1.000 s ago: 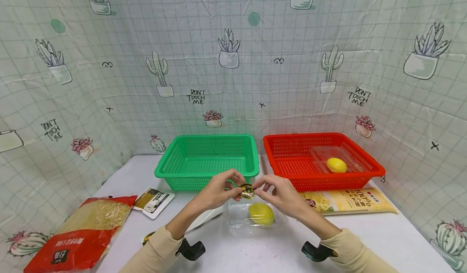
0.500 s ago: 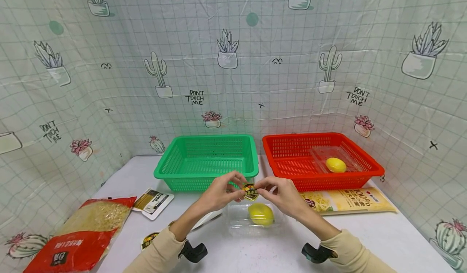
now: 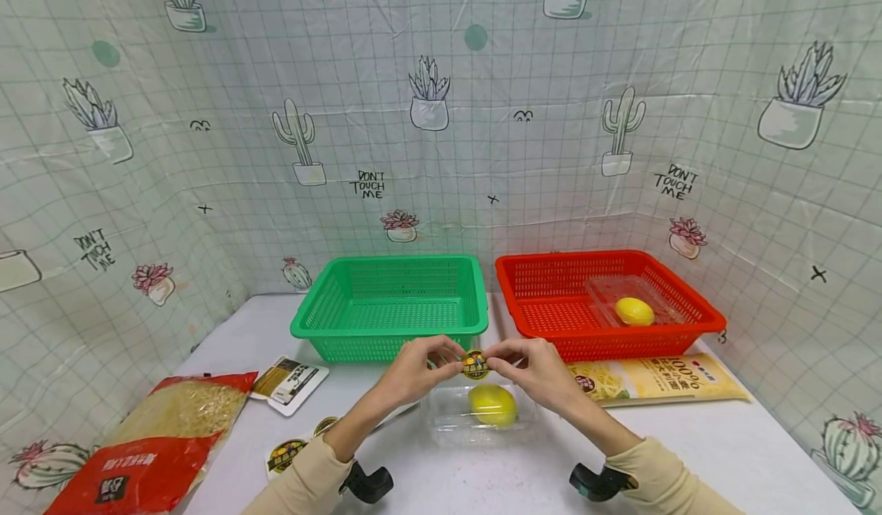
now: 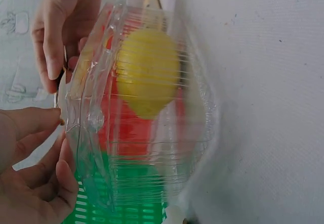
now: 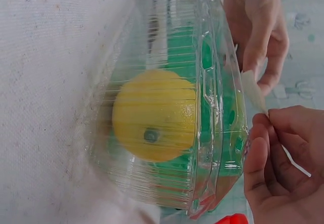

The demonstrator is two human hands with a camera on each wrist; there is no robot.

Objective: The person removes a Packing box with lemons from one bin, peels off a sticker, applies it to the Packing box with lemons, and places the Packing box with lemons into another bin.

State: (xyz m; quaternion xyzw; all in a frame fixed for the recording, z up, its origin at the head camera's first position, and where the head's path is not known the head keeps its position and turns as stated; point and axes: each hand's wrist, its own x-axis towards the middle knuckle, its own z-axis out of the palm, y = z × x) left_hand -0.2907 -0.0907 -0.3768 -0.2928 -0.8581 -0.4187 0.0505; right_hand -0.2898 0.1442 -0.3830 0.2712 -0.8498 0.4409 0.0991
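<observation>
A round black-and-gold sticker [image 3: 475,364] spans the gap between my hands, just above a clear plastic clamshell box [image 3: 444,421]. My left hand [image 3: 422,368] pinches its left edge between thumb and fingers. On the opposite edge, my right hand [image 3: 529,368] pinches it the same way. The sticker's pale underside [image 5: 254,91] shows in the right wrist view. Inside the closed box lies a yellow lemon [image 3: 492,405], seen through the ribbed wall in both wrist views. Fingertips of both hands are close over the box's lid.
Behind stand a green basket [image 3: 393,347] and a red basket [image 3: 606,344], the red one holding another boxed lemon [image 3: 635,311]. A yellow pasta packet [image 3: 661,379] lies right. To the left are a red bag [image 3: 158,454], a small pouch [image 3: 289,382] and more round stickers [image 3: 284,456].
The sticker has shifted slightly right and its printed face has turned more toward the head camera. My left hand has moved a little right, uncovering more of the stickers on the table.
</observation>
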